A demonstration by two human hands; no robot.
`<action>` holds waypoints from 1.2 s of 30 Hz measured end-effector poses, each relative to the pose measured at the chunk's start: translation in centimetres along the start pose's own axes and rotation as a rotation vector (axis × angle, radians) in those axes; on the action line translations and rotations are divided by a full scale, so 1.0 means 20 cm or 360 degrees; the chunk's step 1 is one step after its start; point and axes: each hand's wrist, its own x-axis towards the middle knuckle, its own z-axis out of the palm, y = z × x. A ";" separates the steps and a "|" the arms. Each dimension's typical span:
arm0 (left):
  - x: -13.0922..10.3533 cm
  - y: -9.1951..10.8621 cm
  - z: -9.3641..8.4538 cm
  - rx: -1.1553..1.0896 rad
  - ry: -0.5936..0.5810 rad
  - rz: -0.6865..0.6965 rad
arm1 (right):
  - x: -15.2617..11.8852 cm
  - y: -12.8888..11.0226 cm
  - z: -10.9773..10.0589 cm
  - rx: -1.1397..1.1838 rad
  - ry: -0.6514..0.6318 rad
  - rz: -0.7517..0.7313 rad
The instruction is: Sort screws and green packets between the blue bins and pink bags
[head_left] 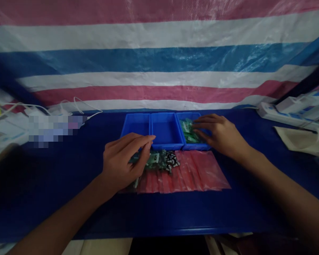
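My left hand [126,159] hovers at the front edge of the left and middle blue trays, thumb and fingertips brought together. Whether anything is pinched there I cannot make out. Under and beside it lie green plastic packets [152,160] and a small heap of shiny metal screw-like parts [172,160]. These rest on a row of overlapping red plastic bags [193,171]. Over the right blue tray [196,146] is my right hand [219,134], its fingers stretched and apart, next to the green packets [187,132] inside. Nothing visible is gripped in it.
The left tray [137,122] and middle tray [167,131] stand side by side on the dark blue tabletop [159,212]. White cables and clutter lie at the left. A power strip [271,111] and a beige sheet [297,140] are at the right. A striped tarp [159,60] hangs behind.
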 end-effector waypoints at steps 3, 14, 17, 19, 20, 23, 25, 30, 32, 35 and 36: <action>0.01 -0.05 0.00 0.0059 -0.0027 -0.0057 | 0.00 0.02 0.00 -0.0079 -0.0038 -0.0122; -0.04 -0.25 0.10 0.0028 -0.0308 -0.0151 | -0.05 -0.58 0.07 0.0130 -0.0124 -0.1005; -0.05 -0.25 0.12 0.0068 -0.0394 -0.0106 | -0.07 -0.64 0.13 0.0065 -0.0204 -0.0961; -0.05 -0.26 0.13 0.0068 -0.0360 -0.0060 | -0.07 -0.63 0.15 0.0034 -0.0130 -0.0943; -0.05 -0.26 0.14 0.0064 -0.0317 -0.0024 | -0.08 -0.63 0.15 0.0022 -0.0080 -0.0937; -0.05 -0.26 0.15 0.0086 -0.0200 0.0065 | -0.08 -0.61 0.14 0.0052 0.0040 -0.0931; -0.04 -0.25 0.14 0.0080 -0.0233 0.0143 | -0.09 -0.60 0.12 0.0123 0.0088 -0.0909; -0.03 -0.22 0.10 -0.0009 -0.0589 0.0211 | -0.12 -0.62 0.06 0.0472 0.0255 -0.0698; -0.03 -0.22 0.09 -0.0057 -0.0638 0.0177 | -0.13 -0.62 0.03 0.0724 0.0297 -0.0393; -0.04 -0.22 0.09 -0.0099 -0.0645 0.0139 | -0.12 -0.60 -0.01 0.1111 0.0435 0.0196; -0.05 -0.22 0.09 -0.0097 -0.0647 0.0127 | -0.12 -0.58 -0.01 0.1215 0.0481 0.0324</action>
